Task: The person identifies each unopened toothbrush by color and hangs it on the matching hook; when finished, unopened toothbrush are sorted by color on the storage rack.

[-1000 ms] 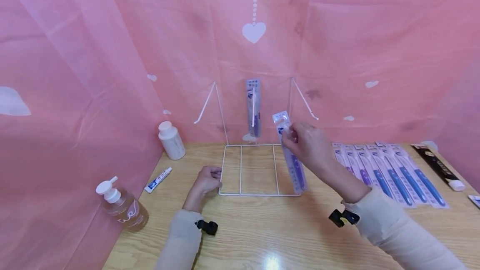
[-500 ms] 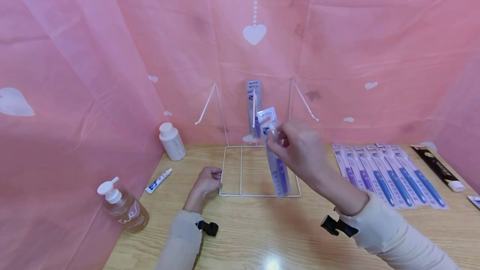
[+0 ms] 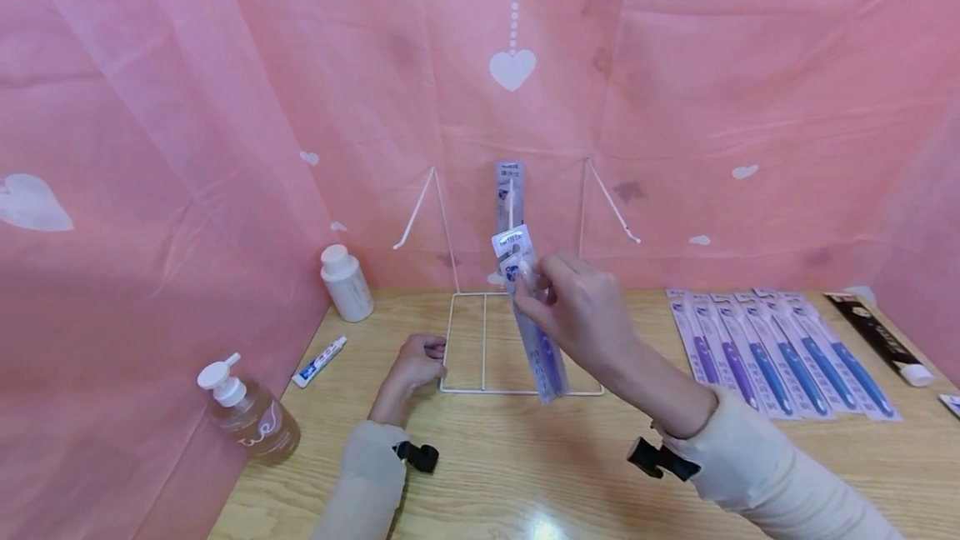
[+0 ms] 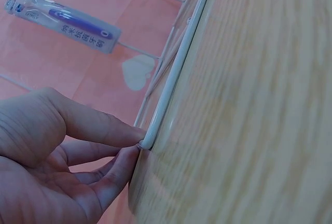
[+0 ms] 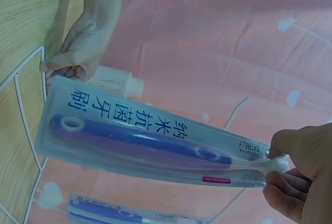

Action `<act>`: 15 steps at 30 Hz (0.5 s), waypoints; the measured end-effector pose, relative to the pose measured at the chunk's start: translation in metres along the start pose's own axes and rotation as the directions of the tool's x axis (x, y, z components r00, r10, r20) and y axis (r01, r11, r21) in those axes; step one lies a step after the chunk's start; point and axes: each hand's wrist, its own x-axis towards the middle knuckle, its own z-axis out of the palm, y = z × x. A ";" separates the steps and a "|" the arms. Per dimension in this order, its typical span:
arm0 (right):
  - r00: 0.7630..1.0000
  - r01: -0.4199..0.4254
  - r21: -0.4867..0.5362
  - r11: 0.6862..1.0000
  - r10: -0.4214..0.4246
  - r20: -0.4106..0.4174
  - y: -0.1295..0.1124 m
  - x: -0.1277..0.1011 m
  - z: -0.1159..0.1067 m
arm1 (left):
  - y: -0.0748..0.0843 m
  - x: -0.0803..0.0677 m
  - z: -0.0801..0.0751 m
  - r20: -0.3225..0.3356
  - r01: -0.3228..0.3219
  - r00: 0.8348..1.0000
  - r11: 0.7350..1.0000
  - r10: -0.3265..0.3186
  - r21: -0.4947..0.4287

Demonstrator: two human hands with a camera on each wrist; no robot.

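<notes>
Pump bottle point(image 3: 253, 419), apparently toothpaste tube point(image 3: 319, 362) nearby.

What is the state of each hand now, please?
Left hand: closed, pinching the white wire rack at a corner.
Right hand: closed, holding a packaged purple toothbrush.

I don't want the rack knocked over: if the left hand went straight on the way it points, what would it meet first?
The rack. The left hand pinches its left side, near the front corner, so going on would probably push it. Exact depth is hard to judge.
</notes>
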 end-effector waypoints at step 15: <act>0.997 -0.063 -0.010 0.998 0.064 0.048 0.008 0.002 0.013 | -0.001 0.002 0.001 -0.006 0.004 1.000 1.000 -0.004 0.010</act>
